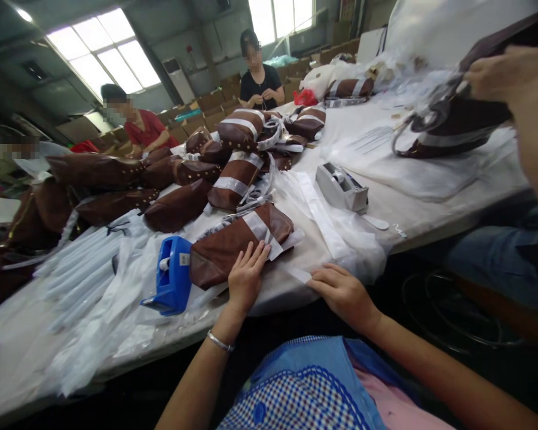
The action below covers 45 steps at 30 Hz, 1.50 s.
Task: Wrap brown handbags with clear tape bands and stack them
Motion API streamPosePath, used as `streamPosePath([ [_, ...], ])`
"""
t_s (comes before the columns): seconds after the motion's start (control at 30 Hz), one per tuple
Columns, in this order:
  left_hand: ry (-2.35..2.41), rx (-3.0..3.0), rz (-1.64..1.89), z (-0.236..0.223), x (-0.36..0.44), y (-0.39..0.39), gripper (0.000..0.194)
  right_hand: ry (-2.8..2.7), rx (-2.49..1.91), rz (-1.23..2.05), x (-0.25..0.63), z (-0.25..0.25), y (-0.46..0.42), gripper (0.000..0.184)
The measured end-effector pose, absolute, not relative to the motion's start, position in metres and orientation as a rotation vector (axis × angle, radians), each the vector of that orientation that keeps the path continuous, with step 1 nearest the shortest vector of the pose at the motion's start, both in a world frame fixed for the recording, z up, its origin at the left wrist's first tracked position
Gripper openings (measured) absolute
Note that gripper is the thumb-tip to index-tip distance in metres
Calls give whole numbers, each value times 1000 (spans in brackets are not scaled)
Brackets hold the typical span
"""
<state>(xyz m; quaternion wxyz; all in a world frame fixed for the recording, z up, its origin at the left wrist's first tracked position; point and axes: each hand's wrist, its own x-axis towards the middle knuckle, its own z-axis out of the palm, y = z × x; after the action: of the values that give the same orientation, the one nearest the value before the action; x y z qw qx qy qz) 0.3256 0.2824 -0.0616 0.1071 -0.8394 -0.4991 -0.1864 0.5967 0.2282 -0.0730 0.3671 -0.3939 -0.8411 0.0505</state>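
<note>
A brown handbag [219, 254] lies on its side near the table's front edge, with a whitish wrapping band across its right half. My left hand [246, 278] rests flat on this bag, fingers stretched over the band. To the right of the bag, my right hand [341, 292] pinches a short strip of clear tape [299, 275] between thumb and fingers. The tape points left toward the bag, apart from it. Just left of the bag stands a blue tape dispenser [174, 275].
A grey tape dispenser [342, 188] stands behind my right hand on plastic film. Brown bags [237, 179] are heaped at the back and left. White rolled tubes [94, 269] lie at the left. At the right, a co-worker's hand [497, 74] holds another bag [461, 122].
</note>
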Motion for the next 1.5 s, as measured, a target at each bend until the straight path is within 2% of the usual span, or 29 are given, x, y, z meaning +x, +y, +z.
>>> streamPosePath([
  [0.1,-1462,-2486,-507,-52,324,289,72,-2255,-793,-43,603,-77,222,27],
  [0.2,-1474,-2504,-472,-45,321,295,69,-2153,-904,19,604,-79,220,37],
  [0.27,-1480,-2511,-466,-43,319,298,70,-2080,-1101,141,599,-80,220,49],
  [0.37,-1495,-2515,-478,-41,318,300,71,-2100,-1247,257,585,-87,225,76],
  [0.4,-1499,-2515,-482,-41,318,300,71,-2098,-1264,263,579,-91,228,78],
  [0.43,-1501,-2518,-485,-41,319,300,71,-2081,-1281,266,573,-96,231,74],
  [0.57,-1494,-2526,-507,-38,320,299,72,-1926,-1313,345,553,-110,240,40],
  [0.67,-1490,-2529,-521,-35,318,299,74,-1888,-1256,364,554,-106,243,31],
  [0.77,-1495,-2524,-538,-36,315,299,74,-1942,-1185,225,570,-93,246,18],
  [0.83,-1487,-2516,-557,-40,314,297,74,-1976,-1142,105,584,-84,247,23],
  [0.93,-1472,-2500,-580,-47,315,294,76,-2039,-1032,14,599,-77,247,46],
  [1.0,-1474,-2484,-590,-50,317,292,76,-2148,-891,16,601,-79,245,56],
  [1.17,-1494,-2456,-562,-55,321,290,73,-2400,-574,30,592,-95,241,43],
  [1.3,-1427,-2410,-520,-64,322,287,72,-2507,-543,186,595,-84,245,32],
  [1.37,-1389,-2376,-516,-71,323,286,71,-2481,-562,225,594,-66,257,35],
  [1.5,-1356,-2301,-560,-83,325,288,63,-2345,-588,88,562,-24,310,42],
])
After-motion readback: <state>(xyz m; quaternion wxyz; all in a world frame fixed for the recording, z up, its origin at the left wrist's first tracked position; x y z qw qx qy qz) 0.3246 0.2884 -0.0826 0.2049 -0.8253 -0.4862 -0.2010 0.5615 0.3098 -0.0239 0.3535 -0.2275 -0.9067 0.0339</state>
